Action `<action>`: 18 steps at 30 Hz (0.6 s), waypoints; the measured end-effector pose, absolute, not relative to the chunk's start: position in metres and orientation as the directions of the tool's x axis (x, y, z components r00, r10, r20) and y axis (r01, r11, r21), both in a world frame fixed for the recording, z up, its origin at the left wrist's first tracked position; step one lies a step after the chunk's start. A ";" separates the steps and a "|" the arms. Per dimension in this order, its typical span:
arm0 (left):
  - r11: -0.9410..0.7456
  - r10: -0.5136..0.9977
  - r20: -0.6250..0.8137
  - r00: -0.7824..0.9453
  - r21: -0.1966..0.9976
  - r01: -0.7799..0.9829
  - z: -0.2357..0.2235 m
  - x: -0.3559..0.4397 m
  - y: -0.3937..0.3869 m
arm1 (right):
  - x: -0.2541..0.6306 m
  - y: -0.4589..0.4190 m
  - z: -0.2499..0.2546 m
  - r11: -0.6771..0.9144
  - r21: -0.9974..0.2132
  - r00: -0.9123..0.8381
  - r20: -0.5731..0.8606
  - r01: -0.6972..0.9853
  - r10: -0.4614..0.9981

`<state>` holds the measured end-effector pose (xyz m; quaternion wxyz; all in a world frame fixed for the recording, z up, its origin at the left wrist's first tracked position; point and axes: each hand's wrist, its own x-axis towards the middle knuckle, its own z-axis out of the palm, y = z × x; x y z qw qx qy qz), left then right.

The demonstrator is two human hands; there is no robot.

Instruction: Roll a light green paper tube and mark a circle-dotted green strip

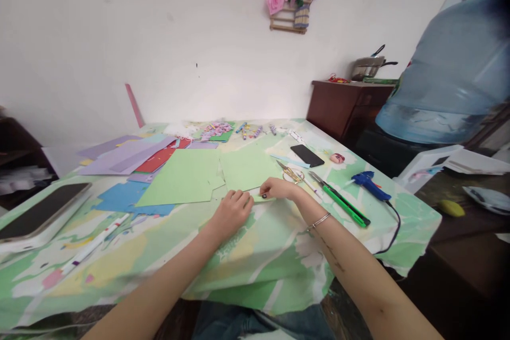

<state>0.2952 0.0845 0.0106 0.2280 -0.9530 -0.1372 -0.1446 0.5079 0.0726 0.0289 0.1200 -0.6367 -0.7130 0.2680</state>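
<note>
Both of my hands are at a narrow folded strip of light green paper [257, 192] close in front of me. My left hand [235, 210] has its fingers curled over the strip's left end. At the other end my right hand [278, 189] pinches the strip between thumb and fingers; a small dark spot shows by those fingertips, too small to name. Just beyond my hands lies a light green sheet [247, 167], and to its left a larger light green sheet [181, 175] with a cut, uneven right edge. My fingers hide part of the strip.
To the right lie gold-handled scissors [292, 172], a green utility knife [345, 206], a black phone [306, 155] and a blue glue gun [370, 185] with its cord. Coloured paper [123, 156] is piled left, beside a large tablet-like device [42, 212]. A water jug [442, 74] stands right.
</note>
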 end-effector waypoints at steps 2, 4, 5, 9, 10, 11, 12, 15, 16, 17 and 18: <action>-0.832 0.198 0.347 0.917 -0.434 0.344 0.009 0.297 0.085 | 0.510 0.073 0.027 0.057 -0.564 -0.178 -0.161 0.824 0.971; -0.813 0.210 0.362 0.908 -0.452 0.368 0.008 0.298 0.087 | 0.511 0.073 0.026 0.069 -0.584 -0.184 -0.141 0.809 0.973; -0.807 0.216 0.369 0.904 -0.455 0.378 0.008 0.298 0.088 | 0.511 0.073 0.026 0.075 -0.588 -0.181 -0.124 0.805 0.976; -0.814 0.252 0.375 0.892 -0.416 0.405 0.006 0.297 0.090 | 0.501 0.060 0.025 0.126 -0.577 -0.149 0.008 0.807 0.989; -0.822 0.270 0.377 0.886 -0.389 0.416 0.005 0.296 0.090 | 0.498 0.055 0.025 0.145 -0.572 -0.144 0.047 0.808 0.988; -0.830 0.288 0.381 0.878 -0.358 0.428 0.005 0.296 0.091 | 0.494 0.049 0.024 0.171 -0.557 -0.142 0.095 0.813 0.985; -0.836 0.307 0.387 0.869 -0.327 0.441 0.004 0.296 0.091 | 0.491 0.044 0.022 0.204 -0.527 -0.145 0.152 0.825 0.978; -0.844 0.351 0.398 0.848 -0.258 0.470 0.002 0.295 0.093 | 0.485 0.033 0.018 0.341 -0.329 -0.222 0.350 0.881 0.910; -0.847 0.362 0.405 0.840 -0.234 0.477 0.001 0.295 0.093 | 0.484 0.032 0.017 0.377 -0.258 -0.261 0.391 0.890 0.883; -0.851 0.372 0.413 0.831 -0.205 0.483 0.000 0.295 0.095 | 0.483 0.031 0.016 0.399 -0.204 -0.294 0.406 0.894 0.866; -0.856 0.384 0.424 0.821 -0.170 0.488 -0.001 0.294 0.096 | 0.483 0.031 0.015 0.406 -0.175 -0.313 0.398 0.897 0.863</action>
